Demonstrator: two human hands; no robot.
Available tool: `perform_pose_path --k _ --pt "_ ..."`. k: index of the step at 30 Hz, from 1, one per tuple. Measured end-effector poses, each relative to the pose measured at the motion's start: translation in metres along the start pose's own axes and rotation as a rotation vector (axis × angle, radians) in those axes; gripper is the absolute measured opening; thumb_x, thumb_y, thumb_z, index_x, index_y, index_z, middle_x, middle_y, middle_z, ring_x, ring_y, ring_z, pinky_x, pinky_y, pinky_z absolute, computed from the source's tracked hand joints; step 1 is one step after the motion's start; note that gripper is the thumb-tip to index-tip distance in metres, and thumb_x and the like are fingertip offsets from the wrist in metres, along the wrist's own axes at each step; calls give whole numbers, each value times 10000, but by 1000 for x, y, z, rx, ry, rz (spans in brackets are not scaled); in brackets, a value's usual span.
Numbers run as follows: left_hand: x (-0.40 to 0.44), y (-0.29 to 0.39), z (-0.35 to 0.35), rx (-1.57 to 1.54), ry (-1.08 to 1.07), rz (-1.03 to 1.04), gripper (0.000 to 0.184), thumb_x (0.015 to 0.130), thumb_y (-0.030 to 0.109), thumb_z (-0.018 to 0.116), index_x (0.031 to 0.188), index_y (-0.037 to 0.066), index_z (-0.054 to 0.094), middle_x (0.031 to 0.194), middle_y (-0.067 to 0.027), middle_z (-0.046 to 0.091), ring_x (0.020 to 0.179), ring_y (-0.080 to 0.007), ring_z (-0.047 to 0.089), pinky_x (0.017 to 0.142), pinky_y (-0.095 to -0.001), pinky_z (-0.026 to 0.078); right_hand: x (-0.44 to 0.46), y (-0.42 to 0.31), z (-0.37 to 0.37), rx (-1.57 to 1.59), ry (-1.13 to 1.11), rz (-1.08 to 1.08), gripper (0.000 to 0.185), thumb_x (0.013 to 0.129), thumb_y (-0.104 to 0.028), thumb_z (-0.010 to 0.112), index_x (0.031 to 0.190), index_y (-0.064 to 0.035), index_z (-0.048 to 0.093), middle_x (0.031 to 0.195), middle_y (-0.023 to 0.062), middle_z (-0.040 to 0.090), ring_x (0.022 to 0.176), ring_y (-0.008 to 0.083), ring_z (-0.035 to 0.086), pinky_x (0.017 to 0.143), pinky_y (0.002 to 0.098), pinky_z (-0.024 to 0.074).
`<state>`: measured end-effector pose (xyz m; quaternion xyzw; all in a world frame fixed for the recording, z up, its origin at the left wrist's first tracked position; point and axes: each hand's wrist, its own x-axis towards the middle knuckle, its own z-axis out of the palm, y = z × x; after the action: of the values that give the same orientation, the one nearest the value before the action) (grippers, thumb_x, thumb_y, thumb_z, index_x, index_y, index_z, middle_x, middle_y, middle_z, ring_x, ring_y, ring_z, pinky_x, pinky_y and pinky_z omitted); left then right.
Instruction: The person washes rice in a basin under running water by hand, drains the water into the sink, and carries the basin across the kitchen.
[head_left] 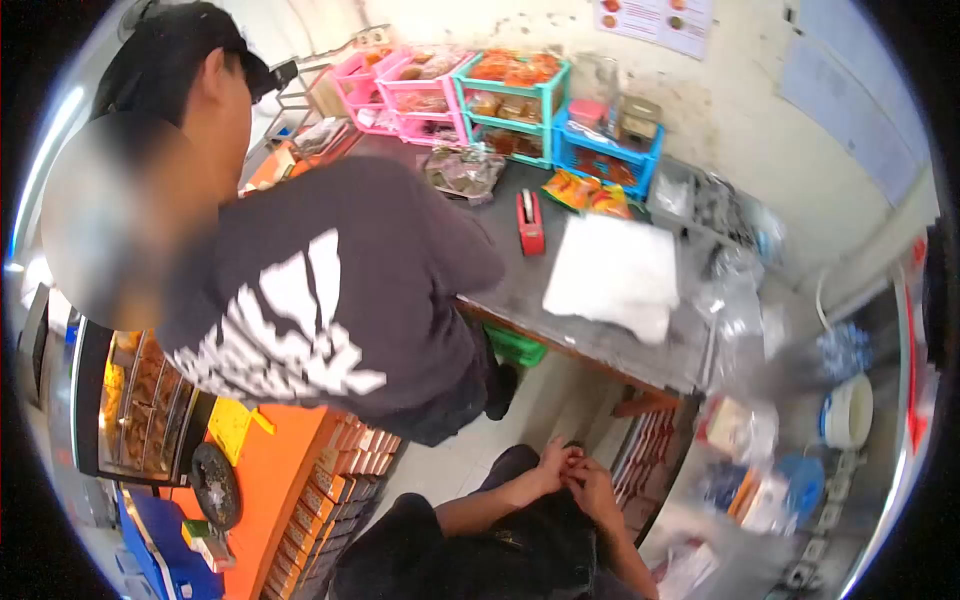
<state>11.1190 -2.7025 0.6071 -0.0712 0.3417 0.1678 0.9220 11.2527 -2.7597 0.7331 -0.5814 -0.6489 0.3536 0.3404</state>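
Low in the view, my left hand (pixel 556 468) and my right hand (pixel 594 490) meet in front of my body, fingers bent and touching each other. Whether anything small lies between the fingers cannot be made out. Beyond them is a dark worktop (pixel 510 285) with a white cloth (pixel 615 275) spread near its front edge. A red tape dispenser (pixel 531 223) stands to the left of the cloth. Yellow-orange packets (pixel 587 193) lie behind it, beside a clear bag of dark food (pixel 463 171).
A person in a black cap and dark shirt (pixel 330 290) stands close on the left. Pink (pixel 425 100), green (pixel 510 108) and blue racks (pixel 608 155) line the wall. An orange counter (pixel 275 480) is at lower left; bags and a white tub (pixel 847 412) are at right.
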Motion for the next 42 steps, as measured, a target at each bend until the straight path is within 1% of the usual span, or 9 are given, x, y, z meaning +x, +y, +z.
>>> perform_pose_path --k 3,10,14,17,20,23,29,35,42 --pt "-25 52 46 -149 53 122 614 940 653 272 941 109 558 800 -36 560 663 -205 528 569 -346 413 81 5 -13 -20 -196 -182 183 697 -48 744 879 -49 730 927 143 660 911 323 640 807 400 512" --pt "-5 147 41 -405 -176 195 648 970 624 232 1080 75 558 1012 -109 634 876 -285 599 678 -381 484 220 20 -8 -49 -497 -7 192 715 -90 728 894 -42 676 940 169 644 912 357 618 817 436 500" --pt "-13 170 57 -566 -218 389 654 976 605 237 1081 61 586 1048 -120 641 936 -302 608 759 -382 498 272 18 0 -82 -627 -188 242 749 -120 703 955 -27 616 969 192 596 936 371 587 804 441 488" --pt "-17 188 78 -613 -50 496 542 995 511 302 1078 61 593 1044 -112 645 941 -300 612 808 -370 485 308 18 2 -95 -699 -307 218 761 -110 692 943 -25 609 958 189 593 939 365 585 796 445 484" --pt "28 175 37 -637 -82 702 380 991 373 391 1051 64 604 1041 -99 642 953 -285 614 857 -366 471 346 17 -8 45 -857 -172 155 832 -123 632 943 -19 598 919 200 584 897 397 583 766 466 481" --pt "19 184 62 -505 -49 669 228 966 229 461 1013 71 618 990 -58 628 876 -207 602 789 -324 467 375 18 -17 88 -820 -107 94 845 -90 633 897 -24 591 873 182 585 820 374 597 707 431 479" --pt "15 211 108 -301 56 605 152 998 190 492 1047 84 590 902 25 556 715 -65 453 622 -229 369 415 32 -25 70 -794 -150 124 808 -45 683 873 -12 583 799 149 593 708 315 606 632 365 475" --pt "14 213 113 -294 193 622 173 993 210 540 1079 66 584 920 20 558 702 -46 434 591 -201 354 438 31 -26 131 -920 -97 131 757 -51 745 803 -4 633 750 123 592 673 247 598 611 331 470" --pt "-15 216 121 136 248 573 239 954 258 617 1066 47 624 930 0 623 759 -56 506 622 -207 401 444 40 -29 208 -1087 -166 157 686 -68 814 746 -23 676 730 90 602 665 219 594 607 322 470"
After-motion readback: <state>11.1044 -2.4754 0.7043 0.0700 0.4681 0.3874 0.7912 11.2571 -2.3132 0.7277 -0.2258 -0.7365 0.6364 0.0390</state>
